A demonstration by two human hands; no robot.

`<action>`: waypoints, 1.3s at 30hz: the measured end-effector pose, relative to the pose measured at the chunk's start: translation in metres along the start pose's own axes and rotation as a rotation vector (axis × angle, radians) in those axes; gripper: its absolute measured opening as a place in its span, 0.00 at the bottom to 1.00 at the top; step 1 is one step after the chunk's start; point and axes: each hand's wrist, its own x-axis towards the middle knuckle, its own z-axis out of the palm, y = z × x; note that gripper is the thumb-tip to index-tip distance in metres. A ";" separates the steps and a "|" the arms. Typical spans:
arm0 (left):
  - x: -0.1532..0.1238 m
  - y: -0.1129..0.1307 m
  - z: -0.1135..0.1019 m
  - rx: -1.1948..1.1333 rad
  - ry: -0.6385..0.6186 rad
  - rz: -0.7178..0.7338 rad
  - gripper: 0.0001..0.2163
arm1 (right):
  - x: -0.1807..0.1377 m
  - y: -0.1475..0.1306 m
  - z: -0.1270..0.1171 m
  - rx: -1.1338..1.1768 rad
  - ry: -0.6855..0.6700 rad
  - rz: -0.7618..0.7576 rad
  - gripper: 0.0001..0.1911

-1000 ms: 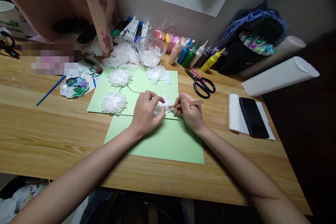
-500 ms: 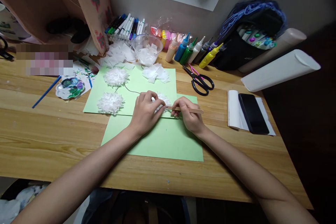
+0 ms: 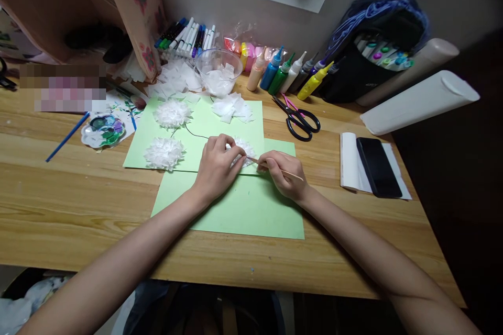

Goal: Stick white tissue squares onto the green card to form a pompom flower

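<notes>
In my right hand (image 3: 283, 174) is a flat wooden craft stick (image 3: 291, 174), gripped near its middle and slanting down to the right. Its left tip meets the fingertips of my left hand (image 3: 220, 163), which are pinched together; what they hold is too small to make out. Beneath and behind those fingers sits a white ruffled paper flower (image 3: 244, 149), partly covered. Two more such flowers, an upper one (image 3: 173, 113) and a lower one (image 3: 164, 153), lie to the left on a green sheet (image 3: 204, 124). A second green sheet (image 3: 236, 209) lies under my wrists.
Beyond the flowers are loose white paper squares (image 3: 232, 108) and a clear bowl (image 3: 218, 74). Black scissors (image 3: 298, 119) lie right of the sheets, before several paint bottles (image 3: 271, 74). A paint palette (image 3: 102, 132) is at left, a phone (image 3: 379, 167) at right.
My right hand has rotated, so the craft stick shows its thin edge and its outer end points lower. My left hand keeps its pinch in nearly the same place.
</notes>
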 end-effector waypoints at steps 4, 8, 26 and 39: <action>0.000 0.000 0.001 0.001 -0.003 0.000 0.06 | 0.002 0.003 0.002 -0.034 -0.023 -0.038 0.16; 0.000 0.001 0.001 -0.004 -0.012 -0.011 0.07 | 0.005 0.005 0.001 -0.097 -0.074 -0.114 0.17; 0.002 -0.007 0.001 -0.355 0.090 -0.446 0.06 | 0.035 -0.003 -0.001 0.484 0.130 0.549 0.24; 0.001 -0.007 -0.002 -0.391 0.102 -0.461 0.06 | 0.016 -0.003 -0.003 0.414 0.298 0.317 0.22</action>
